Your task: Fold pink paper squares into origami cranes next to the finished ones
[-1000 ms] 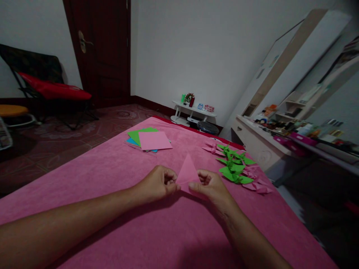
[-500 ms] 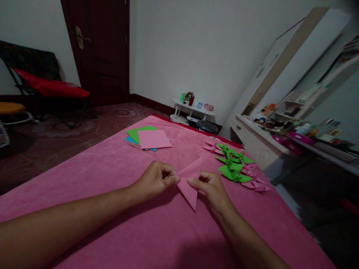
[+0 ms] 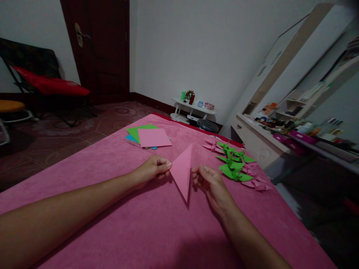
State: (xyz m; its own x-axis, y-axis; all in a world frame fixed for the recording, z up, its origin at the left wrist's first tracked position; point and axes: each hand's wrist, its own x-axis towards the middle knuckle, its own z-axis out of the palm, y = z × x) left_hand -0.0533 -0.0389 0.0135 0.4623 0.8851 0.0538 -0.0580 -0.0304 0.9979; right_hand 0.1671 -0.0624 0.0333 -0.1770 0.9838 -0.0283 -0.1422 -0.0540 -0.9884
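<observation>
A pink sheet of origami paper [image 3: 181, 170], folded into a triangle, is held a little above the pink-covered surface. Its long edge faces right, with layers showing along it. My left hand [image 3: 153, 168] pinches the triangle's left corner between thumb and fingers. Close beside the right edge is my right hand [image 3: 206, 181], its fingers loosely bent and its thumb off the paper; whether a fingertip brushes the edge is hard to make out.
Loose square sheets [image 3: 154, 138] in pink, green and blue lie at the far left of the pink cover [image 3: 112, 220]. Several folded green paper cranes [image 3: 234, 164] and pink paper cranes [image 3: 255, 184] are grouped at the right. Beyond stands a cluttered dresser [image 3: 260, 142].
My right thumb has come off the paper and that hand has let go. The triangle now shows whole, shifted slightly left and up, still in my left hand's pinch.
</observation>
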